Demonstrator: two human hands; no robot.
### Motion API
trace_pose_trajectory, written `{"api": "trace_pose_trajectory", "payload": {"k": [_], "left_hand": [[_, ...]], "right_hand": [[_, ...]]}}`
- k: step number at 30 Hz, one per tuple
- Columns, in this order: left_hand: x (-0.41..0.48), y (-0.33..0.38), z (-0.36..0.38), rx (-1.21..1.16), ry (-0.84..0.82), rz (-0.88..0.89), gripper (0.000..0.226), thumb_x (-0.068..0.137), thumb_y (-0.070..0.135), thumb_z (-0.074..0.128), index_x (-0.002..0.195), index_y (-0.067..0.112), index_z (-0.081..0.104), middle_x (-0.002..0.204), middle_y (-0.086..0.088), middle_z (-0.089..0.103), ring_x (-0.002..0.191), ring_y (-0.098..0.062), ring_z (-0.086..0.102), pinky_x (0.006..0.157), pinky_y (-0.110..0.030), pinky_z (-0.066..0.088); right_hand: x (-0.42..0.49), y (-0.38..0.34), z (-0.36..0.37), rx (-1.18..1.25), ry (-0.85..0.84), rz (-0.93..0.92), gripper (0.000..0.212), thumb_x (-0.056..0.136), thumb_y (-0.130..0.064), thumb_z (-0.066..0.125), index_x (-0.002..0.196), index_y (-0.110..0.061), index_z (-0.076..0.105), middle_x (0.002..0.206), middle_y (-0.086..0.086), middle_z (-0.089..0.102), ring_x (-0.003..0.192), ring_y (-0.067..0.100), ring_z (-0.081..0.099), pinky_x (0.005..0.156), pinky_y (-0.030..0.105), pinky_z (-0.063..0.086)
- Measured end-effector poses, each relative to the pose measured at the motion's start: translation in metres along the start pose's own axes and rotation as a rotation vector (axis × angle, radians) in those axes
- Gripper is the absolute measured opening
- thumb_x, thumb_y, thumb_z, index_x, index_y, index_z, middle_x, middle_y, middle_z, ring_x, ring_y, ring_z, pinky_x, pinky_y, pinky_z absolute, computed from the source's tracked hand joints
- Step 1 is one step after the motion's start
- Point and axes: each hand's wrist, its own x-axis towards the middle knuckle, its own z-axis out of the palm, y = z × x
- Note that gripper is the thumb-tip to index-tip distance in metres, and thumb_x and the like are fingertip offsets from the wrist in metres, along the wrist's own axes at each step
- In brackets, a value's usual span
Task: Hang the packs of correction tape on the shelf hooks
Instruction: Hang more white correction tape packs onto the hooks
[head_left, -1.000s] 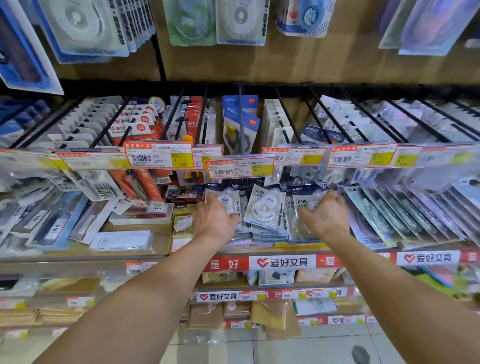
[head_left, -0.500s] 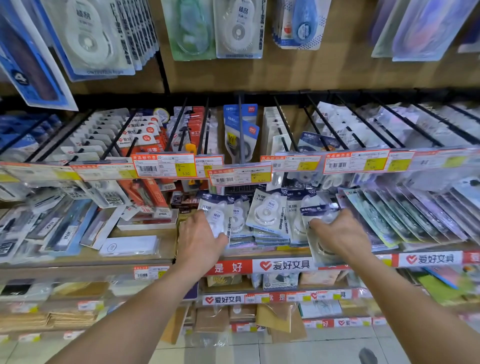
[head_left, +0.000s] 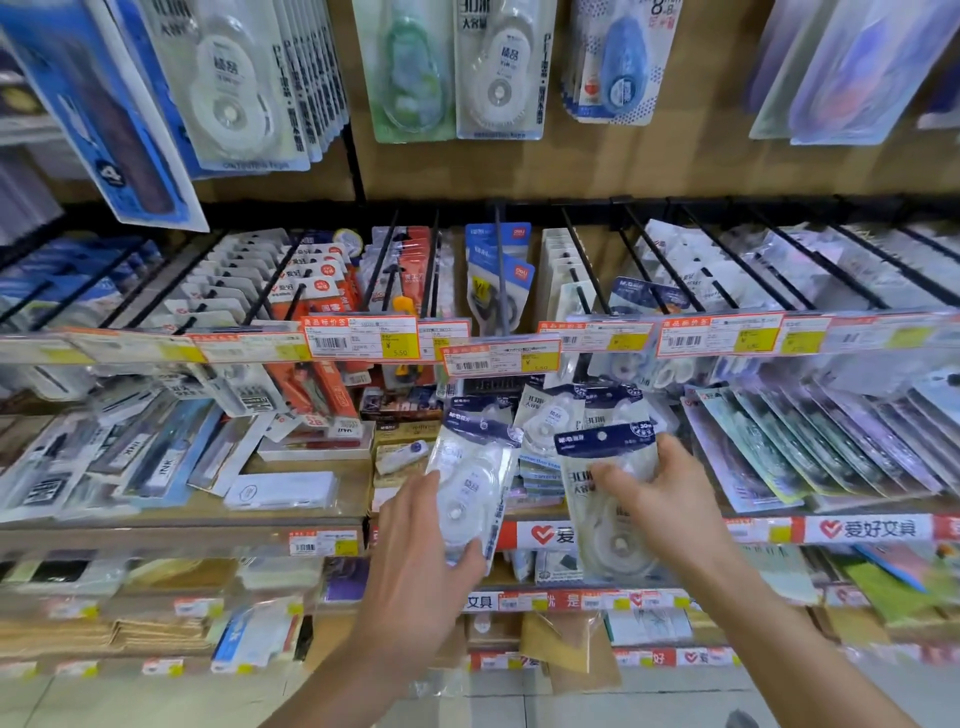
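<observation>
Stationery shelf (head_left: 156, 527), left hand (head_left: 415, 561) grips left pack (head_left: 467, 493), right hand (head_left: 670, 504) grips right pack (head_left: 615, 545), withdrawn.

Draws the left hand (head_left: 421, 561) and the right hand (head_left: 670, 514) back from the pile of packs (head_left: 550, 415), no longer pushed in among it as a second ago. Now grips a left pack (head_left: 467, 493) in the left hand, lifted off the left of the pile and brought down in front of it. Holds a right pack (head_left: 608, 519) in the right hand, pulled clear to below the right of the pile, blue header up, further out than half a second back. Looks higher above the pile too, taking in more of the hanging packs (head_left: 498, 67).
</observation>
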Motion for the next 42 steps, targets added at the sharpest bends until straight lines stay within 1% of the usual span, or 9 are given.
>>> {"api": "trace_pose_trajectory", "payload": {"k": [3, 7, 10, 14, 20, 23, 26, 30, 42], "left_hand": [[-0.018, 0.005, -0.013, -0.046, 0.043, 0.008, 0.075, 0.086, 0.038, 0.067, 0.147, 0.032, 0.023, 0.15, 0.013, 0.025, 0.141, -0.006, 0.022, 0.115, -0.035, 0.032], [-0.039, 0.006, -0.033, -0.057, 0.118, 0.016, 0.078, 0.084, 0.039, 0.07, 0.147, 0.034, 0.023, 0.155, 0.018, 0.018, 0.137, 0.009, 0.01, 0.115, -0.026, 0.02], [-0.049, 0.007, -0.044, -0.047, 0.25, 0.084, 0.08, 0.076, 0.031, 0.079, 0.14, 0.032, 0.032, 0.151, 0.012, 0.031, 0.135, 0.005, 0.021, 0.108, -0.031, 0.028], [-0.057, 0.013, -0.058, -0.065, 0.43, 0.076, 0.081, 0.067, 0.027, 0.084, 0.135, 0.028, 0.039, 0.145, 0.008, 0.041, 0.132, -0.009, 0.04, 0.103, -0.034, 0.034], [-0.051, 0.019, -0.082, -0.144, 0.441, 0.003, 0.086, 0.068, 0.016, 0.087, 0.141, 0.02, 0.041, 0.143, 0.02, 0.03, 0.125, -0.017, 0.047, 0.081, 0.005, 0.037], [-0.042, 0.025, -0.097, -0.172, 0.481, -0.019, 0.082, 0.074, 0.022, 0.082, 0.141, 0.03, 0.036, 0.135, 0.034, 0.023, 0.132, -0.004, 0.035, 0.106, -0.025, 0.041], [-0.035, 0.027, -0.114, -0.18, 0.504, -0.08, 0.08, 0.075, 0.031, 0.078, 0.141, 0.035, 0.032, 0.138, 0.031, 0.026, 0.135, -0.009, 0.036, 0.108, -0.047, 0.043], [-0.021, 0.028, -0.134, -0.211, 0.528, -0.104, 0.079, 0.078, 0.032, 0.077, 0.141, 0.036, 0.029, 0.144, 0.021, 0.028, 0.135, -0.014, 0.038, 0.11, -0.049, 0.041], [-0.003, 0.015, -0.166, -0.207, 0.652, -0.129, 0.076, 0.078, 0.028, 0.078, 0.141, 0.025, 0.035, 0.143, 0.002, 0.039, 0.127, -0.018, 0.043, 0.108, -0.045, 0.04]], "right_hand": [[-0.011, -0.019, 0.002, 0.116, -0.084, -0.052, 0.021, 0.087, -0.021, 0.08, 0.09, -0.021, 0.059, 0.076, -0.006, 0.074, 0.073, 0.016, 0.074, 0.068, 0.04, 0.056], [-0.022, -0.044, 0.005, 0.223, -0.124, -0.111, 0.027, 0.087, -0.03, 0.08, 0.088, -0.015, 0.057, 0.062, -0.011, 0.069, 0.057, 0.003, 0.065, 0.067, 0.034, 0.047], [-0.028, -0.063, 0.007, 0.258, -0.098, -0.134, 0.038, 0.085, -0.042, 0.078, 0.074, -0.011, 0.058, 0.058, -0.003, 0.065, 0.054, 0.013, 0.06, 0.066, 0.041, 0.05], [-0.034, -0.092, 0.011, 0.339, -0.129, -0.177, 0.043, 0.086, -0.041, 0.077, 0.082, 0.001, 0.064, 0.074, 0.017, 0.073, 0.065, 0.024, 0.068, 0.069, 0.041, 0.053], [-0.03, -0.137, 0.015, 0.392, -0.205, -0.326, 0.003, 0.09, -0.02, 0.076, 0.088, -0.022, 0.076, 0.074, 0.017, 0.069, 0.062, 0.02, 0.057, 0.062, 0.035, 0.044], [-0.023, -0.163, 0.022, 0.45, -0.212, -0.382, 0.004, 0.092, -0.018, 0.073, 0.089, -0.019, 0.074, 0.065, 0.001, 0.07, 0.056, 0.011, 0.059, 0.055, 0.022, 0.045], [-0.017, -0.192, 0.035, 0.499, -0.23, -0.458, 0.007, 0.093, -0.015, 0.071, 0.088, -0.018, 0.074, 0.068, -0.005, 0.072, 0.06, 0.009, 0.063, 0.054, 0.02, 0.048], [-0.006, -0.235, 0.054, 0.542, -0.273, -0.528, 0.006, 0.092, -0.015, 0.073, 0.086, -0.018, 0.075, 0.078, 0.002, 0.075, 0.073, 0.016, 0.068, 0.071, 0.036, 0.056], [0.023, -0.327, 0.109, 0.73, -0.393, -0.636, 0.011, 0.091, -0.004, 0.072, 0.087, -0.015, 0.071, 0.079, 0.001, 0.075, 0.068, 0.009, 0.071, 0.059, 0.024, 0.057]]}}
